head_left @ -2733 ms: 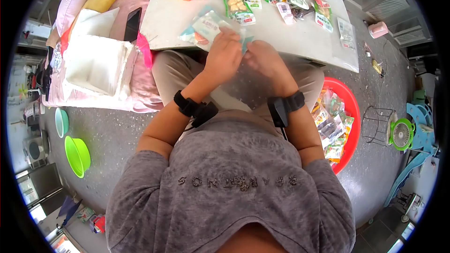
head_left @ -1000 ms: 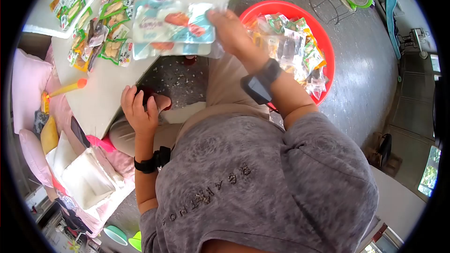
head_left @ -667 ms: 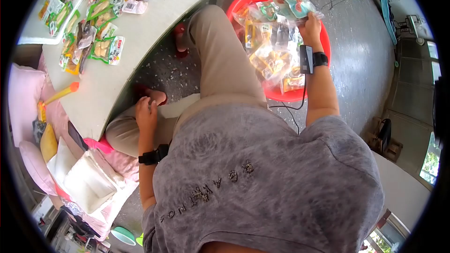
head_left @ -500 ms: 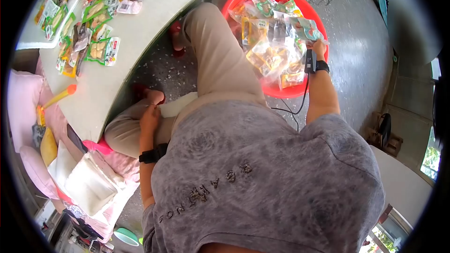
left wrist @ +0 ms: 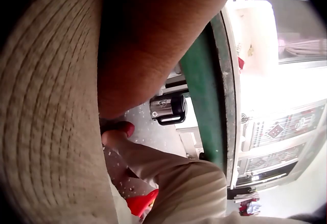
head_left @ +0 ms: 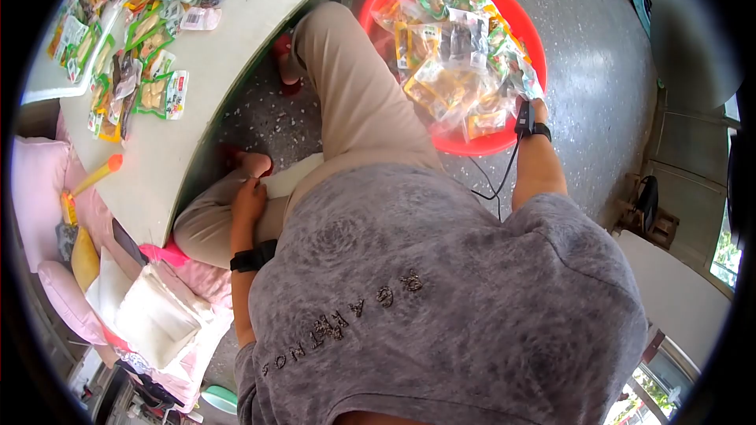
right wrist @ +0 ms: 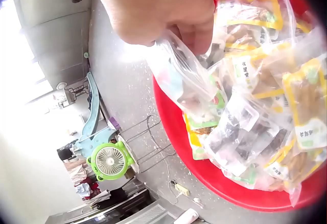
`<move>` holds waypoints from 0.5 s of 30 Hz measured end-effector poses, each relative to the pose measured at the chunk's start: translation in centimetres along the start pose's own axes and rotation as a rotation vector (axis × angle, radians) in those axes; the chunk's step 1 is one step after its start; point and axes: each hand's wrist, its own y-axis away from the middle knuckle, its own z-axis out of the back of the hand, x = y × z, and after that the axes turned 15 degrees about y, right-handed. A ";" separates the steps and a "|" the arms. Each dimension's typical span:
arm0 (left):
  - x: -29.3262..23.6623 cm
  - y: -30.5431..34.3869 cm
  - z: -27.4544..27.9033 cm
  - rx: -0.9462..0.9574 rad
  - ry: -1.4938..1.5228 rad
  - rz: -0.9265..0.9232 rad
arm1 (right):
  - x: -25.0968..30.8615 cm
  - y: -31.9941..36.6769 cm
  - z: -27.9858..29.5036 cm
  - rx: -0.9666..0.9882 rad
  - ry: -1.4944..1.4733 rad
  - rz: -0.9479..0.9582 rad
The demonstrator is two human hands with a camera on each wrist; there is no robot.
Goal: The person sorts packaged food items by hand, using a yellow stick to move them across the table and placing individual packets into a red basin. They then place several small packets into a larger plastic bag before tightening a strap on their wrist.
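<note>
The right hand (head_left: 539, 110) is at the right rim of a red basin (head_left: 492, 144) filled with bagged snack packets (head_left: 441, 86). In the right wrist view, the right hand (right wrist: 163, 14) pinches the top edge of a clear bag (right wrist: 186, 78), which hangs down against the packets inside the red basin (right wrist: 171, 116). The left hand (head_left: 250, 198) rests on the person's thigh near the knee and holds nothing visible; its fingers lie partly hidden. Only part of the left hand (left wrist: 148, 65) shows, large and dark, in the left wrist view.
A pale table (head_left: 146, 181) at the left carries many loose snack packets (head_left: 161, 94) and a white tray. Below it are a pink-covered seat and a white foam box (head_left: 157, 319). A green fan (right wrist: 110, 161) and a wire stand are beyond the basin.
The right hand carried the blue-and-white bagged packets from over the table edge into the red basin and lowered them at its right side. The left hand left the bag and came down onto the thigh.
</note>
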 end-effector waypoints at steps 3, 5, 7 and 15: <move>-0.1 -0.1 -0.1 -0.002 0.000 0.017 | 4.3 5.8 0.8 0.238 -0.324 -0.209; -0.1 0.1 0.0 -0.006 0.011 0.031 | 7.7 9.6 2.6 0.446 -0.570 -0.386; -0.6 0.4 0.4 0.001 0.028 0.007 | 9.9 11.1 3.6 0.548 -0.681 -0.436; -1.5 0.7 1.0 -0.309 0.198 -0.018 | 21.0 7.4 7.1 0.493 -0.959 -0.067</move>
